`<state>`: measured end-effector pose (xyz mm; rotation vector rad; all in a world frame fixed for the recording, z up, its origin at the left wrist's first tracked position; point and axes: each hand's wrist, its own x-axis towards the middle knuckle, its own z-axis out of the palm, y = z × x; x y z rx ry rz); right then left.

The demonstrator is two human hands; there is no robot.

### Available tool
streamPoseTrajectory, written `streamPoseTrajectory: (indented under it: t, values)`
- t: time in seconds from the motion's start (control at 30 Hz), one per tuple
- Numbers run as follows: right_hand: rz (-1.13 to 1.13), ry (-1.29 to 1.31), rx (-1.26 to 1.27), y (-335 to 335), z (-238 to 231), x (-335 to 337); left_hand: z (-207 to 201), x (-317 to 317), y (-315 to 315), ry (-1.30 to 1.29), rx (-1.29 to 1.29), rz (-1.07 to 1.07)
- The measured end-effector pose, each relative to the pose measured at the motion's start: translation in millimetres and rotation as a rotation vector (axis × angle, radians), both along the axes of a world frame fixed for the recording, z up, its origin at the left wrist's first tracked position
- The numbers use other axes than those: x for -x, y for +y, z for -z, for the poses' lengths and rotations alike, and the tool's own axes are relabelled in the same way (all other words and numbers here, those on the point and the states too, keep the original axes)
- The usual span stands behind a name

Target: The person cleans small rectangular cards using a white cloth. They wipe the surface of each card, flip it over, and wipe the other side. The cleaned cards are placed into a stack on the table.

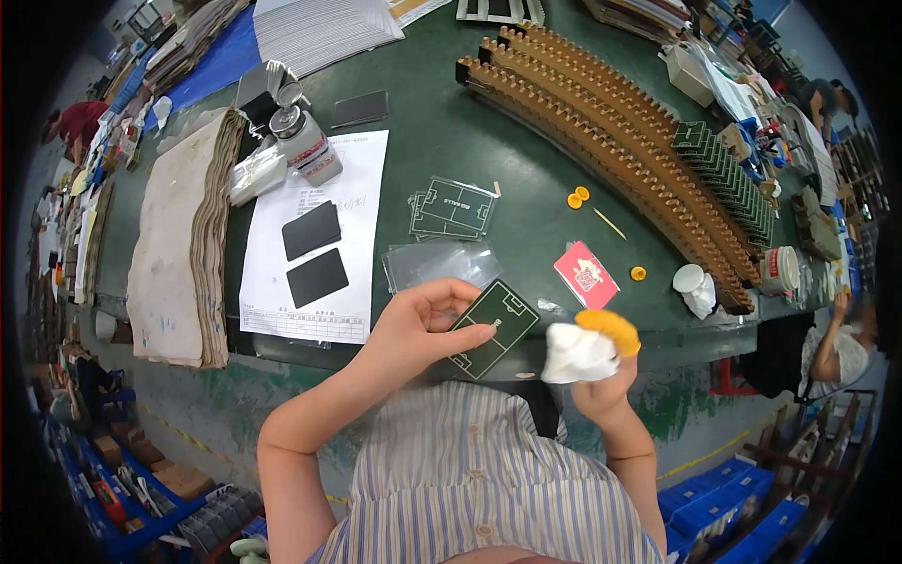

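My left hand (pixel 427 324) pinches a dark green card (pixel 498 329) printed with white pitch-like lines, thumb on its face, just in front of the table edge. To its right, my right hand (pixel 606 385) grips a bunched white cloth (pixel 575 354). Orange-yellow finger cots cover some of its fingertips, and this hand is a little blurred. The cloth is apart from the card. Beyond the left hand lie clear plastic sleeves (pixel 437 266) and a small stack of similar green cards (pixel 458 207). A pink-red card (pixel 587 274) lies beyond the cloth.
Brown slotted racks (pixel 601 122) curve across the right side, with green cards (pixel 728 174) standing in them. Loose finger cots (pixel 575 199), a wooden stick (pixel 609 224) and a white cloth wad (pixel 693 287) lie nearby. Left are black cards (pixel 318 277), paper (pixel 366 188), a bottle (pixel 308 150) and stacked sheets (pixel 178 244).
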<state>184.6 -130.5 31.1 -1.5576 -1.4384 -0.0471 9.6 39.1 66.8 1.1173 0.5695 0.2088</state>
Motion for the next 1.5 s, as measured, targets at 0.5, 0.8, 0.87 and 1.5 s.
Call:
streamPoseTrajectory:
  t: [0.5, 0.8, 0.87, 1.5]
  values:
    - [-0.218, 1.154, 0.231, 22, 2, 25, -1, -5, 1, 0.04, -0.333, 0.171]
    - [-0.243, 1.169, 0.098, 27, 8, 33, 13, -4, 7, -0.002, -0.002, 0.059]
    - [-0.239, 1.164, 0.097, 27, 11, 34, 9, -3, 8, 0.054, -0.012, 0.047]
    - [-0.461, 1.488, 0.016, 19, 26, 22, -17, 3, 4, 0.025, -0.118, 0.042]
